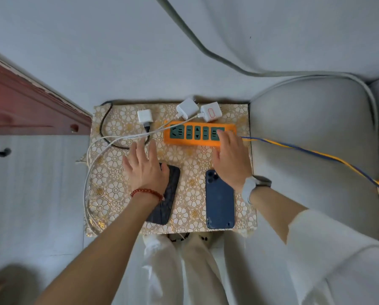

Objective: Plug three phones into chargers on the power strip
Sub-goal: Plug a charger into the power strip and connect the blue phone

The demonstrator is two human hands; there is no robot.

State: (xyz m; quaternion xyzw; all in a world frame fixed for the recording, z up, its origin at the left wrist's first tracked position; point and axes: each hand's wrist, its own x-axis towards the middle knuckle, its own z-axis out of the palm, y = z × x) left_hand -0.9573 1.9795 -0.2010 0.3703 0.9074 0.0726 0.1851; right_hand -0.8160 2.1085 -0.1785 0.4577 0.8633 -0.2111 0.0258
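The right hand (pixel 230 159) is reaching over the orange strip (pixel 199 133), its grip apart and fingers straight, fingertips on the strip's right end; the left hand (pixel 143 166) is hovering flat, grip apart too, above the black phone (pixel 166 194). Only two phones are showing, that one and the blue phone (pixel 220 199), both lying near the front of the table (pixel 109 190); a third is not in view. Three white chargers (pixel 187 107) are lying unplugged behind the strip, their cables (pixel 89 172) looping and crossing, so pulling one is likely dragging another or snagging. The strip is looking light and smooth on a slick embossed floral cloth, so pressing a plug in one-handed is risking a slide.
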